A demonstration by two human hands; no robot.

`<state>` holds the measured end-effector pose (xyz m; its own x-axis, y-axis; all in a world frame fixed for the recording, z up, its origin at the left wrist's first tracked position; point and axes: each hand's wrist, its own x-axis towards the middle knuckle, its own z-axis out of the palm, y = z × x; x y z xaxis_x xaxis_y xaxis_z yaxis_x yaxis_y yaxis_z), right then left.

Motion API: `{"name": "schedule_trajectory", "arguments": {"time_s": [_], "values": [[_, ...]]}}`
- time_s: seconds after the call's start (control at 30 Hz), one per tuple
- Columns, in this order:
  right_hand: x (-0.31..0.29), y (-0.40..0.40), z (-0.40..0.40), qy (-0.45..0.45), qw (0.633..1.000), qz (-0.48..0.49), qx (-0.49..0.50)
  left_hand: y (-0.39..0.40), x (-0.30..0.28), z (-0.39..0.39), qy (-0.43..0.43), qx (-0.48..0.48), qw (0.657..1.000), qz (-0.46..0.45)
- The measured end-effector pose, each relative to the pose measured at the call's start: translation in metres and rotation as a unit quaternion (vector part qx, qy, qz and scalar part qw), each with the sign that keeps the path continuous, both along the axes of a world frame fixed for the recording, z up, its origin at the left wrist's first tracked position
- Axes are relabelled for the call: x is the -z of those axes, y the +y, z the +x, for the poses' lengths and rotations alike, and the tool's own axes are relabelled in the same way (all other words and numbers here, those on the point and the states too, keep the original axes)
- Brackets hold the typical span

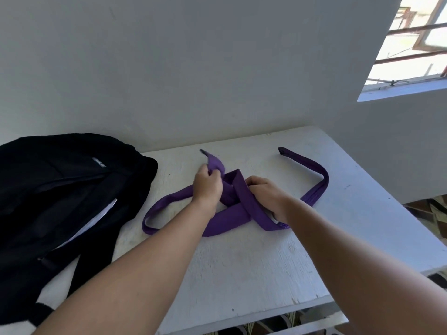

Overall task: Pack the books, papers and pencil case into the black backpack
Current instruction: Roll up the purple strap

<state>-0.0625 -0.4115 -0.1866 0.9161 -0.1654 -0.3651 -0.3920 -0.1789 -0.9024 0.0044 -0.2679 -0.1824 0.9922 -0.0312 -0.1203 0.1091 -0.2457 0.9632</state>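
The black backpack (pixel 63 199) lies on the left of the white table (pixel 254 269), its zip gaping, with white paper (pixel 96 220) showing inside. A long purple strap (pixel 312 180) lies looped and crossed over itself in the middle of the table. My left hand (pixel 208 187) grips one end of the strap, which sticks up past my fingers. My right hand (pixel 268 197) grips the strap where it crosses, fingers curled around the band. No books or pencil case are visible.
A white wall stands right behind the table. An open window (pixel 408 52) with bars is at the upper right. The table's right edge (pixel 411 228) drops to a patterned floor. A lower shelf edge (pixel 278 321) shows below the table front.
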Motion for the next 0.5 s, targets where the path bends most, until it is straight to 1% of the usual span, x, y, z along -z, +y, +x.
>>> {"name": "schedule_trajectory", "arguments": {"time_s": [0.03, 0.07, 0.1, 0.13, 0.17, 0.2, 0.23, 0.27, 0.3, 0.33, 0.37, 0.4, 0.47, 0.5], "values": [[0.000, -0.003, 0.001, 0.006, 1.000, 0.023, 0.014, 0.002, -0.008, -0.002, -0.031, -0.024, 0.999, -0.025], [0.000, -0.004, 0.002, 0.008, 0.998, 0.050, 0.023, 0.004, -0.013, -0.003, -0.060, -0.023, 0.997, -0.037], [0.001, -0.006, 0.003, 0.003, 0.997, 0.077, 0.026, 0.007, -0.016, -0.004, -0.096, 0.001, 0.995, -0.015], [0.003, -0.009, 0.005, -0.007, 0.994, 0.106, 0.031, 0.009, -0.018, -0.007, -0.143, 0.043, 0.987, 0.055], [0.004, -0.011, 0.007, -0.019, 0.990, 0.133, 0.037, 0.012, -0.017, -0.012, -0.193, 0.098, 0.964, 0.157], [0.005, -0.015, 0.010, -0.035, 0.985, 0.164, 0.038, 0.012, -0.014, -0.019, -0.237, 0.152, 0.923, 0.261], [0.006, -0.018, 0.011, -0.053, 0.978, 0.196, 0.043, 0.012, -0.012, -0.028, -0.270, 0.202, 0.874, 0.351], [0.005, -0.022, 0.013, -0.064, 0.969, 0.235, 0.049, 0.010, -0.010, -0.035, -0.291, 0.236, 0.825, 0.424], [0.005, -0.025, 0.013, -0.065, 0.961, 0.264, 0.054, 0.008, -0.010, -0.044, -0.302, 0.253, 0.788, 0.473], [0.003, -0.026, 0.011, -0.060, 0.956, 0.285, 0.046, 0.005, -0.008, -0.051, -0.297, 0.262, 0.771, 0.499], [0.001, -0.028, 0.008, -0.048, 0.956, 0.289, 0.022, 0.001, -0.007, -0.056, -0.281, 0.266, 0.771, 0.506], [0.001, -0.030, 0.005, -0.037, 0.953, 0.302, 0.001, -0.001, -0.005, -0.061, -0.255, 0.268, 0.783, 0.501], [0.001, -0.036, 0.002, -0.026, 0.942, 0.334, 0.005, -0.006, 0.001, -0.071, -0.193, 0.256, 0.813, 0.485], [0.002, -0.040, 0.003, -0.027, 0.936, 0.349, 0.021, -0.009, 0.006, -0.074, -0.174, 0.240, 0.819, 0.491]]}}
